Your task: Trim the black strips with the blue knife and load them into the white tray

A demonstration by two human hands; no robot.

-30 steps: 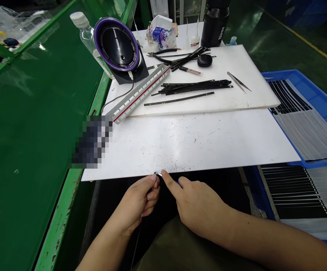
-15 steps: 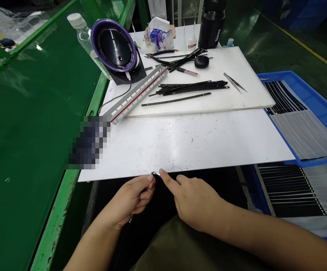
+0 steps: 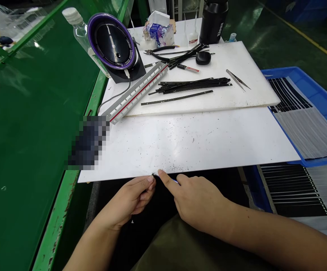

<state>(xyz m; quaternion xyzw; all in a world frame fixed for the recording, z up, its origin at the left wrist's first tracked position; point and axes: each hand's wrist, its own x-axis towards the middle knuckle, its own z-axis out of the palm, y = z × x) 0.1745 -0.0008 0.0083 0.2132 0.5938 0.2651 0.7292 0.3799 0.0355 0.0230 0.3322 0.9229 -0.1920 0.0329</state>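
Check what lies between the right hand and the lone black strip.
Dark specks on the white tabletop, then the thick board's front edge; head view.

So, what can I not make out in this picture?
All in the head view:
Piece in the left hand: mostly hidden by its fingers.
Tool in the right hand: mostly hidden by that hand.
Dark patch at left: blurred into blocks.
Upper blue tray: cut off by the right edge.
Black bottle: top cut off by the upper edge.

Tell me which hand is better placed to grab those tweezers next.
Probably the right hand, nearer the tweezers, though it holds something blue; the left hand, farther off, pinches a dark piece.
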